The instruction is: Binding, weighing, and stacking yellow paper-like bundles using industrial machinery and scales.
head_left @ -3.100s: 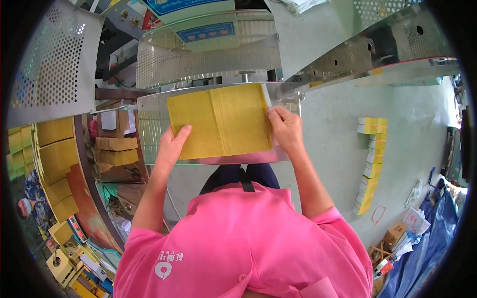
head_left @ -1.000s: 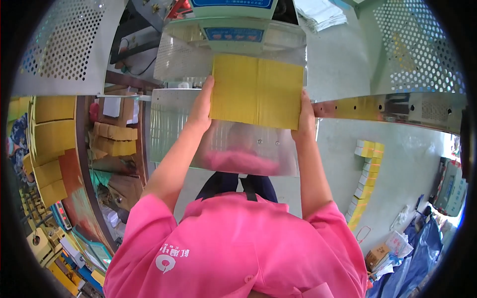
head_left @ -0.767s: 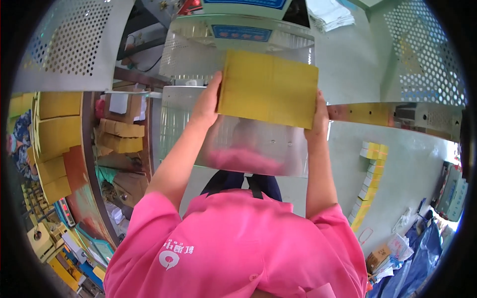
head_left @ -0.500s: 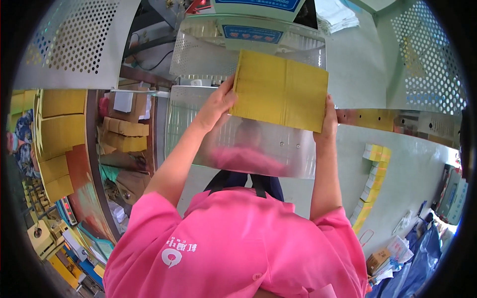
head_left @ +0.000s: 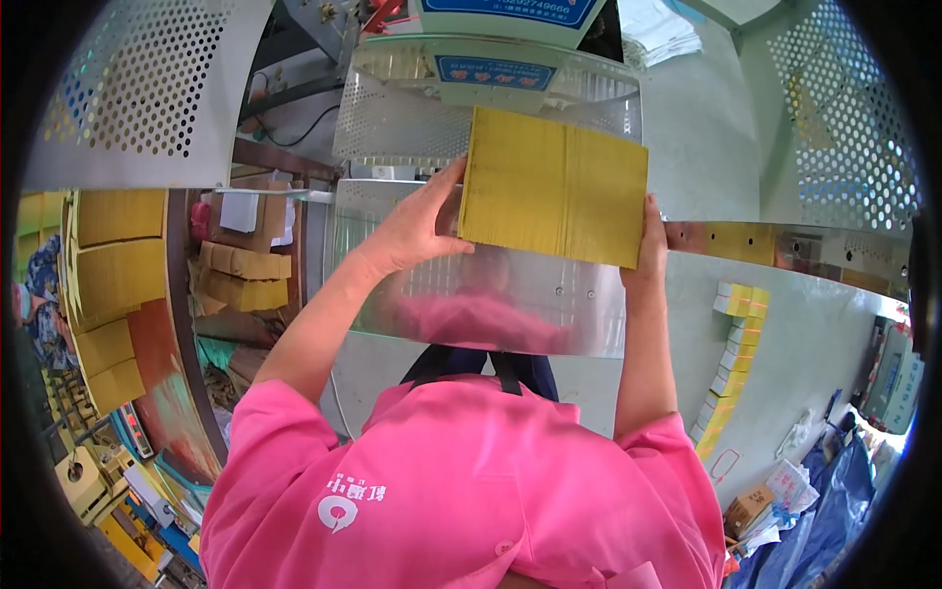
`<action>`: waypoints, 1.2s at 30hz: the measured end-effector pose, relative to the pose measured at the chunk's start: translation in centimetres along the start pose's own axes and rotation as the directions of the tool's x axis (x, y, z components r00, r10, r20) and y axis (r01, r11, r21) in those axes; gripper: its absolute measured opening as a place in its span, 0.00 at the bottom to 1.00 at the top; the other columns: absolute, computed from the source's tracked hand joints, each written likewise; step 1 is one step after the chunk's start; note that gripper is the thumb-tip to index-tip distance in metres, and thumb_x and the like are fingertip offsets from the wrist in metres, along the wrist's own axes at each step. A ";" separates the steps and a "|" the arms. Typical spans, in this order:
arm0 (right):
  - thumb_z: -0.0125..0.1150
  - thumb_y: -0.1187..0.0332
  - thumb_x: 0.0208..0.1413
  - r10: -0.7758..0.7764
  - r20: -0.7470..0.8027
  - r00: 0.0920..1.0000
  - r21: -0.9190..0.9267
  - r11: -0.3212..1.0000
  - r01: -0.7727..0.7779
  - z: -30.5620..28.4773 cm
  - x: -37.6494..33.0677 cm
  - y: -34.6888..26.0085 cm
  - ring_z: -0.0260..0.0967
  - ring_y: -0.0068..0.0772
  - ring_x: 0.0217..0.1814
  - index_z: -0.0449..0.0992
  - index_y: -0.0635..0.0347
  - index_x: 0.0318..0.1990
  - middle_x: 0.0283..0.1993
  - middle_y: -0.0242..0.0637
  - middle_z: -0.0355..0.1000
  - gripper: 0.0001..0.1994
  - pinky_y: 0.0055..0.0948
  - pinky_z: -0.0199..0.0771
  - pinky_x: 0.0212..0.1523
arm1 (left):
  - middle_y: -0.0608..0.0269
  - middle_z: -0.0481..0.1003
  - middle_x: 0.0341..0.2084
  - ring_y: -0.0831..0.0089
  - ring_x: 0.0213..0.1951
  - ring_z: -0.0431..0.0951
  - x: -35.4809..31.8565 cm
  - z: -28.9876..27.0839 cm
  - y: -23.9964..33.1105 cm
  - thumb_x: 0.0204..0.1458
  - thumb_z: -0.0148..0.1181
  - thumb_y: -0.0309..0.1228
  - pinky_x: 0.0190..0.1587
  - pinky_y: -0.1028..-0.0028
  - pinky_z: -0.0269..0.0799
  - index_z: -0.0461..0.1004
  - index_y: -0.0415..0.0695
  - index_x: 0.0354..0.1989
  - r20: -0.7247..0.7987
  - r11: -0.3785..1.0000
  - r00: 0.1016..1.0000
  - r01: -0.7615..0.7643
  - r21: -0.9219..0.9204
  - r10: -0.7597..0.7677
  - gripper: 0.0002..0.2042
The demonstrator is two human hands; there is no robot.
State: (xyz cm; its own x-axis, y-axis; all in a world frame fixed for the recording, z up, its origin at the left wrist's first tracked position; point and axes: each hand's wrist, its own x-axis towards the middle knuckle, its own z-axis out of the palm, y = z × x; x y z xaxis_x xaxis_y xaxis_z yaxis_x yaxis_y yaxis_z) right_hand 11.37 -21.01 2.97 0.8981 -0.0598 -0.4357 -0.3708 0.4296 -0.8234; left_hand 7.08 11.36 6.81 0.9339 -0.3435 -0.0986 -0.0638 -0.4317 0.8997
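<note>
Workshop floor, grey, seen past a curved shiny metal panel (head_left: 491, 304) and perforated metal guards (head_left: 147, 88). Stack of yellow sheets (head_left: 554, 187) held raised, tilted, in front of a perforated machine housing (head_left: 412, 118). Left hand (head_left: 412, 231) clamped on the stack's left edge, thumb along the lower corner. Right hand (head_left: 651, 245) pressed against the right lower edge, fingers hidden behind the stack. Hands well apart, one at each side. Piles of yellow sheets (head_left: 108, 275) on shelving at far left; row of small yellow bundles (head_left: 731, 363) on the floor at right.
</note>
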 end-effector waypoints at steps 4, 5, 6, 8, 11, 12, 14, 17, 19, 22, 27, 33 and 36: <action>0.40 0.55 0.68 0.011 0.005 1.000 0.000 1.000 -0.011 0.0 0.0 -0.3 0.66 0.28 0.56 0.68 0.60 0.56 0.54 0.34 0.70 0.21 0.29 0.67 0.55 | 0.54 0.55 0.67 0.59 0.66 0.58 -0.2 0.4 0.1 0.36 0.73 0.27 0.67 0.65 0.56 0.45 0.46 0.71 -0.037 0.998 0.999 -0.024 -0.064 0.022 0.52; 0.40 0.55 0.68 0.008 0.003 1.000 0.002 1.000 -0.008 0.0 0.0 -0.4 0.66 0.28 0.56 0.68 0.60 0.56 0.54 0.34 0.70 0.21 0.29 0.67 0.55 | 0.55 0.61 0.64 0.62 0.63 0.64 -0.2 0.5 -0.1 0.40 0.72 0.28 0.64 0.66 0.61 0.47 0.46 0.71 -0.074 0.990 0.995 -0.072 -0.125 0.063 0.49; 0.40 0.56 0.67 0.010 0.013 1.000 -0.001 1.000 -0.010 0.1 -0.1 -0.4 0.66 0.28 0.57 0.67 0.61 0.58 0.55 0.35 0.69 0.21 0.29 0.66 0.56 | 0.55 0.61 0.64 0.62 0.63 0.64 -0.2 0.4 -0.4 0.40 0.72 0.28 0.64 0.66 0.61 0.47 0.46 0.71 -0.071 0.990 0.995 -0.074 -0.124 0.065 0.49; 0.41 0.57 0.67 0.009 0.020 1.000 -0.002 1.000 -0.009 0.3 -0.3 -0.5 0.65 0.28 0.59 0.66 0.61 0.60 0.57 0.35 0.69 0.22 0.28 0.65 0.57 | 0.58 0.72 0.51 0.71 0.51 0.72 -0.1 0.0 -1.1 0.52 0.64 0.32 0.53 0.72 0.68 0.56 0.42 0.67 0.025 0.798 0.983 0.161 -0.580 -0.180 0.35; 0.41 0.56 0.67 0.026 0.014 1.000 0.009 1.000 -0.026 0.3 -0.5 -0.6 0.65 0.29 0.59 0.66 0.61 0.60 0.57 0.35 0.68 0.22 0.29 0.66 0.57 | 0.62 0.74 0.41 0.78 0.41 0.72 2.0 0.2 -1.9 0.62 0.53 0.36 0.46 0.76 0.69 0.63 0.39 0.62 -0.167 0.599 0.925 0.078 -0.797 -0.342 0.22; 0.41 0.56 0.67 0.024 0.020 1.000 0.005 1.000 -0.024 0.0 -0.5 -0.4 0.63 0.30 0.61 0.65 0.61 0.61 0.59 0.35 0.67 0.23 0.30 0.64 0.59 | 0.62 0.74 0.41 0.78 0.41 0.72 2.8 0.7 -2.4 0.62 0.53 0.36 0.46 0.76 0.69 0.63 0.39 0.62 -0.169 0.599 0.926 0.073 -0.797 -0.338 0.22; 0.41 0.55 0.67 0.017 0.033 0.999 0.000 1.000 -0.017 0.1 -0.6 -0.5 0.62 0.31 0.62 0.64 0.60 0.62 0.60 0.36 0.66 0.23 0.31 0.62 0.61 | 0.59 0.73 0.45 0.75 0.45 0.72 4.3 2.1 -3.8 0.65 0.46 0.39 0.49 0.75 0.69 0.66 0.38 0.58 -0.302 0.695 0.904 -0.007 -0.719 -0.304 0.20; 0.40 0.55 0.67 -0.041 0.067 0.997 -0.010 0.999 0.042 0.7 -1.2 -0.5 0.57 0.33 0.66 0.61 0.58 0.66 0.64 0.37 0.62 0.25 0.32 0.56 0.66 | 0.59 0.71 0.50 0.73 0.50 0.71 5.4 4.5 -3.6 0.66 0.42 0.42 0.52 0.73 0.68 0.63 0.40 0.61 -0.361 0.601 0.883 -0.119 -0.790 -0.299 0.22; 0.39 0.54 0.68 -0.010 0.060 0.998 -0.025 1.000 0.011 1.0 -1.5 -0.6 0.53 0.33 0.70 0.58 0.57 0.68 0.67 0.37 0.59 0.26 0.32 0.52 0.68 | 0.60 0.69 0.53 0.72 0.53 0.69 5.8 5.9 -3.0 0.66 0.41 0.43 0.54 0.72 0.67 0.62 0.41 0.62 -0.365 0.537 0.897 -0.185 -0.823 -0.250 0.22; 0.39 0.53 0.68 -0.024 0.080 0.996 0.006 1.000 0.023 2.2 -1.3 -0.1 0.52 0.33 0.70 0.56 0.57 0.68 0.68 0.37 0.58 0.27 0.32 0.52 0.68 | 0.61 0.66 0.56 0.71 0.56 0.67 5.9 6.9 -2.0 0.66 0.41 0.45 0.58 0.70 0.65 0.59 0.43 0.64 -0.353 0.385 0.899 -0.240 -0.891 -0.258 0.24; 0.42 0.51 0.67 -0.010 0.099 0.995 0.023 1.000 0.008 1.4 -0.6 -0.6 0.58 0.30 0.66 0.61 0.55 0.65 0.65 0.33 0.62 0.25 0.30 0.58 0.64 | 0.62 0.65 0.58 0.71 0.58 0.66 5.8 6.9 -1.0 0.64 0.44 0.48 0.59 0.69 0.64 0.59 0.46 0.65 -0.303 0.311 0.903 -0.206 -0.928 -0.306 0.25; 0.39 0.54 0.67 -0.059 0.139 0.989 -0.061 0.996 0.068 0.7 0.1 -1.3 0.53 0.31 0.69 0.54 0.58 0.69 0.67 0.35 0.58 0.27 0.30 0.53 0.67 | 0.62 0.62 0.62 0.70 0.62 0.63 5.5 7.3 -0.5 0.64 0.46 0.48 0.62 0.69 0.61 0.53 0.45 0.69 -0.334 0.373 0.912 -0.232 -0.898 -0.237 0.29; 0.39 0.56 0.66 -0.108 0.161 0.981 -0.059 0.991 0.118 1.0 0.1 -1.4 0.54 0.31 0.68 0.55 0.58 0.69 0.66 0.34 0.59 0.27 0.29 0.54 0.66 | 0.61 0.59 0.65 0.69 0.64 0.60 4.6 7.1 -0.2 0.63 0.47 0.46 0.64 0.70 0.56 0.51 0.43 0.70 -0.369 0.422 0.889 -0.235 -0.876 -0.270 0.31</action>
State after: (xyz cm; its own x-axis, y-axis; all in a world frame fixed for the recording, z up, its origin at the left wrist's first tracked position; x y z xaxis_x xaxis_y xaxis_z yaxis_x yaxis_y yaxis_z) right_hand 12.25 -20.74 4.42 0.9590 0.0401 -0.2804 -0.2752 0.3659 -0.8890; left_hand 8.87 4.00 3.15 0.9776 0.1187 -0.1737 0.0614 0.6290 0.7750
